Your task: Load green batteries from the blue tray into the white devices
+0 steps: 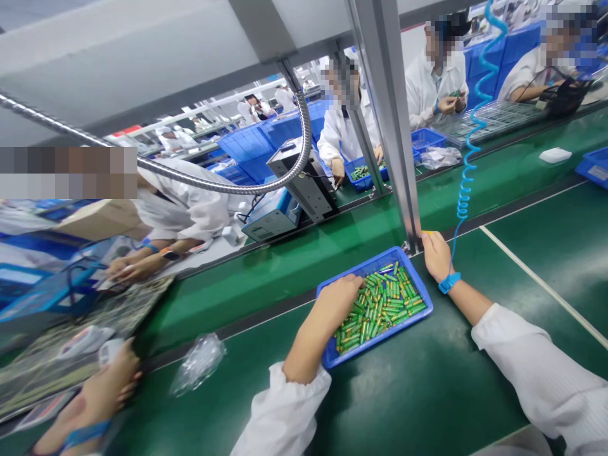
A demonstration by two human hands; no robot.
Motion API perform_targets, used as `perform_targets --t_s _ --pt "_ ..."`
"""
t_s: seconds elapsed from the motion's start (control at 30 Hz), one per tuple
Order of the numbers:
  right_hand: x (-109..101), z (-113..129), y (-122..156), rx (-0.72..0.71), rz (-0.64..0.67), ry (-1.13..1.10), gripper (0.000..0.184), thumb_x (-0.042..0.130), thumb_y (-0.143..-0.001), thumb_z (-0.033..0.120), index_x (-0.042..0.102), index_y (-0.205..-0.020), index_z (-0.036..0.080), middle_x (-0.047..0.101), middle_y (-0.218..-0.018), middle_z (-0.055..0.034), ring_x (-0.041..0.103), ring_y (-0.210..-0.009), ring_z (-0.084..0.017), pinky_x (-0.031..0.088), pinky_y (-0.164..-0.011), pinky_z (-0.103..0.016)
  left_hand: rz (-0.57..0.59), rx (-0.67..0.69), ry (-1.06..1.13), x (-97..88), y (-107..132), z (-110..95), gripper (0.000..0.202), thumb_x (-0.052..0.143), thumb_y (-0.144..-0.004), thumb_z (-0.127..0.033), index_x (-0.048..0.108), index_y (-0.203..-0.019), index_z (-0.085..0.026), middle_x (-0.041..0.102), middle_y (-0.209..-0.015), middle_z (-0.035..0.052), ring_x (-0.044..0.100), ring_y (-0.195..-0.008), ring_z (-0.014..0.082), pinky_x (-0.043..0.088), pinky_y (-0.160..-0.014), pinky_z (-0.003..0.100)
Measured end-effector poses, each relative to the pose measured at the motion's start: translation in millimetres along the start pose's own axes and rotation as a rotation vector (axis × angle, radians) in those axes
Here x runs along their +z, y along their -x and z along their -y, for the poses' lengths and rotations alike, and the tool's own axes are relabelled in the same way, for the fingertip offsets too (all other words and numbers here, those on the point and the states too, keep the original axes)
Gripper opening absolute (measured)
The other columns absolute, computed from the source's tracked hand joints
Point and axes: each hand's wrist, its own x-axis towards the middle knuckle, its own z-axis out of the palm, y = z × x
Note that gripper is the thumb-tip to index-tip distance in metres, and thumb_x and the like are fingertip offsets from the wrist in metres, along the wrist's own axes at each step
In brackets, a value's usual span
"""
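Observation:
A blue plastic tray [380,345] on the green bench holds many small green cylindrical batteries [387,297] with gold-coloured ends, lying in a loose heap. My left hand [338,299] reaches over the tray's left side, its fingers bent together among the batteries; what they grip is hidden. Beyond the tray's right corner, beside the foot of a metal post [396,126], is my right hand [437,254]. Its fingers are closed, and a small yellow thing [429,233] shows at their tips. A blue wrist strap [449,282] with a coiled cord sits on my right wrist.
A crumpled clear plastic bag [199,364] lies left of my left arm. Nearby at the left is a co-worker's hand [111,373] with a white device. A green conveyor belt [228,272] runs behind the tray. Across it, co-workers sit near a blue-fronted instrument [273,218].

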Motion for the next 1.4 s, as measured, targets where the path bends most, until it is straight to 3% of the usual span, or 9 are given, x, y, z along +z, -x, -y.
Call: perform_targets --t_s 0.1,0.23,0.33,0.5,0.77,0.97,1.07,1.17,1.4 --pt "-1 1 0 -0.012 0.000 0.012 0.054 0.034 -0.114 0.055 0.077 -0.104 0.024 0.073 -0.102 -0.0117 0.069 -0.103 -0.031 0.056 -0.098 -0.045 -0.026 0.021 0.013 -5.9 5 -3 0.025 0.054 -0.108 -0.011 0.071 -0.123 -0.021 0.072 -0.123 0.0111 0.074 -0.109 0.0286 0.057 -0.090 0.036" --pt "-2 1 -2 -0.019 0.018 0.010 0.053 0.034 -0.115 0.055 0.077 -0.106 0.025 0.074 -0.105 -0.0114 0.069 -0.104 -0.030 0.056 -0.099 -0.045 -0.151 0.226 0.135 -9.7 2 -14 0.026 0.052 -0.109 -0.011 0.070 -0.123 -0.024 0.071 -0.129 0.0074 0.070 -0.116 0.0244 0.055 -0.100 0.034" --pt "-3 1 -2 0.002 0.026 0.008 0.052 0.035 -0.114 0.054 0.076 -0.105 0.024 0.073 -0.104 -0.0114 0.069 -0.102 -0.030 0.055 -0.098 -0.045 -0.150 0.307 0.185 -2.7 -8 -18 0.024 0.050 -0.110 -0.010 0.070 -0.116 -0.022 0.074 -0.127 0.0071 0.069 -0.119 0.0244 0.053 -0.109 0.036" --pt "0 0 0 -0.009 0.003 -0.019 0.051 0.036 -0.114 0.052 0.076 -0.102 0.023 0.074 -0.107 -0.0120 0.069 -0.104 -0.029 0.055 -0.101 -0.045 -0.133 0.329 0.169 9.5 -15 -11 0.025 0.054 -0.108 -0.009 0.072 -0.119 -0.023 0.075 -0.122 0.0065 0.069 -0.116 0.0247 0.055 -0.104 0.036" --pt "0 0 -2 -0.004 0.010 -0.014 0.052 0.036 -0.114 0.054 0.078 -0.109 0.025 0.076 -0.111 -0.0123 0.070 -0.111 -0.030 0.056 -0.105 -0.046 -0.142 0.342 0.186 9.1 -15 -7 0.022 0.061 -0.109 -0.015 0.077 -0.123 -0.022 0.076 -0.125 0.0090 0.071 -0.118 0.0267 0.056 -0.107 0.039" --pt "2 -3 -2 0.003 0.008 -0.012 0.053 0.036 -0.114 0.056 0.078 -0.108 0.024 0.074 -0.107 -0.0122 0.071 -0.108 -0.030 0.057 -0.103 -0.047 -0.227 0.326 0.507 1.1 -15 -10 0.017 0.065 -0.107 -0.020 0.078 -0.119 -0.024 0.081 -0.123 0.0055 0.077 -0.115 0.0237 0.057 -0.108 0.037" --pt "2 -3 -1 0.002 0.007 -0.021 0.053 0.037 -0.113 0.056 0.078 -0.107 0.024 0.074 -0.107 -0.0129 0.071 -0.107 -0.031 0.058 -0.101 -0.048 -0.190 0.256 0.695 0.0 -12 -14 0.016 0.066 -0.106 -0.027 0.077 -0.118 -0.025 0.083 -0.112 0.0026 0.080 -0.101 0.0224 0.061 -0.097 0.034" --pt "1 -1 -1 -0.003 0.019 -0.020 0.052 0.038 -0.113 0.056 0.078 -0.107 0.024 0.074 -0.109 -0.0138 0.071 -0.108 -0.031 0.058 -0.102 -0.049 -0.127 0.257 0.867 4.7 -11 -17 0.017 0.066 -0.105 -0.032 0.072 -0.117 -0.022 0.083 -0.117 0.0058 0.081 -0.108 0.0241 0.063 -0.098 0.036" --pt "3 -3 -1 -0.006 0.007 -0.023 0.051 0.037 -0.113 0.055 0.078 -0.108 0.024 0.075 -0.110 -0.0141 0.071 -0.109 -0.031 0.057 -0.104 -0.049 -0.063 0.227 0.921 8.0 -11 -19 0.049 0.061 -0.109 -0.033 0.056 -0.157 -0.025 0.083 -0.105 0.0050 0.082 -0.116 0.0272 0.065 -0.100 0.039"
